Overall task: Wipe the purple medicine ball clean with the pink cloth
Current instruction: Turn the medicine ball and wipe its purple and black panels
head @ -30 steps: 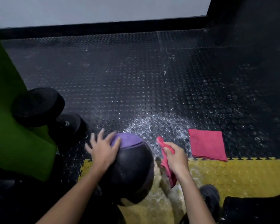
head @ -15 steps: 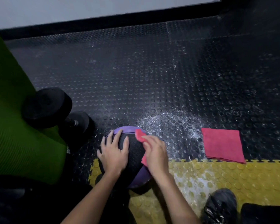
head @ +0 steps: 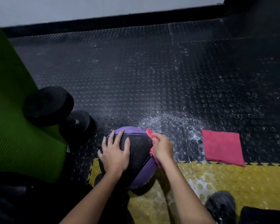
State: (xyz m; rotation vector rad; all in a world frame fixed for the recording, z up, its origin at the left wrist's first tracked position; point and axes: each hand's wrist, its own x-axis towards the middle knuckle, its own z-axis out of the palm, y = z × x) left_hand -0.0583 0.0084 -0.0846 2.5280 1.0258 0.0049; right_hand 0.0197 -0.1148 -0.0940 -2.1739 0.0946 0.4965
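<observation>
Head view: the ball sits where the black floor meets the yellow mat. On its near-left top the left hand lies flat, fingers spread, likely to stop it rolling. Touching its right side, the right hand grips the bunched cloth, placed to wipe. A spare cloth lies well right.
</observation>
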